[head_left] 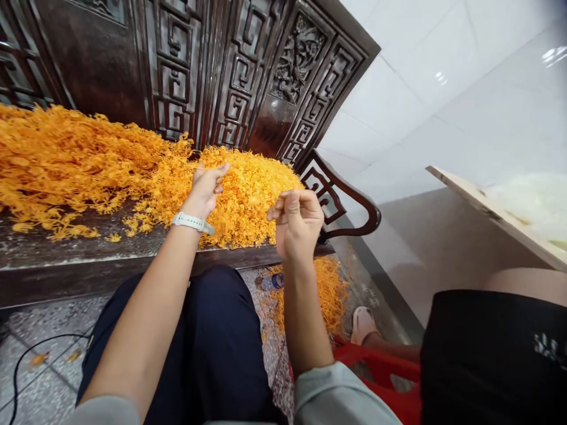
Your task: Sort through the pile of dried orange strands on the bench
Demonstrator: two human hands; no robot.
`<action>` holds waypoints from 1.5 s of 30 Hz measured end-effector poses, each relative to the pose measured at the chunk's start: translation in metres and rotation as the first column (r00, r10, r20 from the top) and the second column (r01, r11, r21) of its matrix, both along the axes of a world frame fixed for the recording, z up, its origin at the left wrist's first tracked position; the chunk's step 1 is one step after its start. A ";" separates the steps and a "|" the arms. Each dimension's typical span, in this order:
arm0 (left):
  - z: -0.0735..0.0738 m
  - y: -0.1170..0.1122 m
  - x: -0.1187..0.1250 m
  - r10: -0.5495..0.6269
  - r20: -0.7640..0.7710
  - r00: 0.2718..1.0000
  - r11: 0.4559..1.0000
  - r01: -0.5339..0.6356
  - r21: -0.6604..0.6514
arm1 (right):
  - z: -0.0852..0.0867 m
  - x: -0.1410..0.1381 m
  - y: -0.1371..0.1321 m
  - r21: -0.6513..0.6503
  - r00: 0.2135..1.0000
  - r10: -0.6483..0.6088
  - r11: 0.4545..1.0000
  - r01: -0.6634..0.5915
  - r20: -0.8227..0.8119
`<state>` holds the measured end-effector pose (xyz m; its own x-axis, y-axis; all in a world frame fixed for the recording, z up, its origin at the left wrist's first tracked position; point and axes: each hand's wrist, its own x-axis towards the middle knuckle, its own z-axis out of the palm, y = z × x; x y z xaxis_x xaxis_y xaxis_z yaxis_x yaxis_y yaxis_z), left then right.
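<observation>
Two hands [206, 188] [300, 221] — one wristband [194, 222] — are near orange pieces [252, 195] on one bench [66, 282].

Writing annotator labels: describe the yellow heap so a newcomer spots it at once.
Find the dark carved wooden bench. At its right end, by the curved armrest, the yellow heap shows between the left hand and the right hand. It is paler and brighter than the deeper-orange pile that runs left along the bench.
</observation>
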<state>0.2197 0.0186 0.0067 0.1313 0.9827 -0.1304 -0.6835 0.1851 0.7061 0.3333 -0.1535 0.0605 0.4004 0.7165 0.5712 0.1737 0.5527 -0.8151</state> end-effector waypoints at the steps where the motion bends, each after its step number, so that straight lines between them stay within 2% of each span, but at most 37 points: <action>1: 0.002 -0.003 -0.001 -0.032 -0.051 0.998 0.999 0.033 0.005 | 0.000 0.001 0.001 -0.016 0.999 0.005 1.000 -0.006 -0.054; 4: 0.007 -0.014 -0.002 -0.126 -0.212 0.969 0.992 0.120 -0.043 | 0.001 0.002 0.001 -0.052 0.989 -0.017 0.999 0.009 -0.146; 6: 0.009 -0.019 0.000 -0.155 -0.264 0.952 0.988 0.145 -0.055 | 0.001 0.004 0.000 -0.099 0.988 -0.062 0.994 0.048 -0.139; 10: 0.016 -0.031 0.005 -0.148 -0.206 0.967 0.983 0.167 0.077 | -0.006 0.016 0.015 -0.139 0.986 -0.154 0.980 0.143 -0.070; 14: 0.019 -0.041 0.007 -0.131 -0.164 0.978 0.972 0.159 0.171 | -0.023 0.032 0.054 -0.143 0.972 -0.224 0.966 0.213 -0.068; 17: 0.016 -0.045 0.009 -0.248 -0.153 0.957 0.940 0.275 0.201 | -0.035 0.035 0.079 -0.125 0.968 -0.214 0.972 0.198 -0.133; 20: 0.012 -0.044 0.012 -0.320 -0.205 0.925 0.900 0.365 0.239 | -0.043 0.032 0.089 -0.120 0.981 -0.169 0.980 0.157 -0.094; 22: 0.010 -0.044 0.016 -0.286 -0.227 0.931 0.902 0.341 0.264 | -0.047 0.027 0.087 -0.133 0.987 -0.159 0.979 0.155 -0.018; 26: 0.008 -0.046 0.023 -0.174 -0.200 0.964 0.947 0.219 0.233 | -0.056 0.011 0.076 -0.105 0.983 -0.136 0.983 0.149 0.121; 29: 0.005 -0.043 0.024 -0.192 -0.152 0.970 0.964 0.215 0.155 | -0.051 -0.005 0.054 -0.066 0.970 -0.118 0.989 0.135 0.214; 31: 0.003 -0.035 0.018 -0.172 -0.101 0.980 0.981 0.180 0.077 | -0.039 -0.012 0.029 -0.068 0.966 -0.028 0.997 0.047 0.259; 33: 0.001 -0.022 0.009 -0.107 -0.090 0.990 0.994 0.108 0.014 | -0.023 -0.013 0.001 -0.127 0.933 0.198 0.978 -0.167 0.301; 34: 0.001 -0.016 0.004 -0.084 -0.114 0.990 0.996 0.085 0.003 | -0.015 -0.010 -0.013 -0.194 0.876 0.364 0.929 -0.316 0.317; 35: 0.001 -0.011 0.000 -0.081 -0.157 0.984 0.997 0.083 0.007 | -0.010 -0.006 -0.024 -0.272 0.778 0.544 0.837 -0.475 0.316; 36: 0.001 -0.008 -0.003 -0.095 -0.211 0.973 0.995 0.101 0.020 | -0.006 0.001 -0.032 -0.327 0.647 0.707 0.706 -0.628 0.285; 37: 0.001 -0.006 -0.006 -0.118 -0.269 0.956 0.991 0.129 0.025 | -0.006 0.008 -0.039 -0.321 0.489 0.844 0.536 -0.781 0.220; 38: 0.001 -0.006 -0.007 -0.141 -0.323 0.936 0.988 0.155 0.017 | -0.009 0.016 -0.043 -0.217 0.297 0.946 0.319 -0.923 0.125; 39: 0.001 -0.007 -0.007 -0.162 -0.366 0.916 0.985 0.175 0.002 | -0.014 0.025 -0.047 -0.008 0.025 0.999 0.025 -1.000 0.042; 40: 0.000 -0.010 -0.006 -0.182 -0.398 0.899 0.981 0.191 -0.016 | -0.022 0.034 -0.050 0.271 -0.342 0.939 -0.335 -0.902 0.023; 41: -0.001 -0.012 -0.005 -0.199 -0.416 0.887 0.978 0.205 -0.030 | -0.030 0.043 -0.053 0.552 -0.690 0.713 -0.628 -0.548 0.126; 42: -0.003 -0.014 -0.003 -0.212 -0.420 0.882 0.975 0.217 -0.036 | -0.039 0.051 -0.058 0.730 -0.846 0.431 -0.679 -0.075 0.314; 43: -0.005 -0.015 -0.002 -0.220 -0.413 0.884 0.973 0.226 -0.035 | -0.047 0.059 -0.062 0.803 -0.834 0.281 -0.526 0.280 0.475; 44: -0.006 -0.015 0.000 -0.224 -0.398 0.890 0.973 0.231 -0.031 | -0.055 0.067 -0.067 0.848 -0.787 0.330 -0.305 0.435 0.522; 45: -0.008 -0.015 0.001 -0.226 -0.379 0.898 0.972 0.233 -0.028 | -0.062 0.074 -0.072 0.904 -0.755 0.528 -0.063 0.422 0.389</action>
<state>0.2210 0.0039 -0.0014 0.2976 0.9339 -0.1983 -0.3061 0.2900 0.9067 0.4069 -0.2257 -0.0018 0.2869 0.6502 0.7035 -0.3068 -0.6334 0.7104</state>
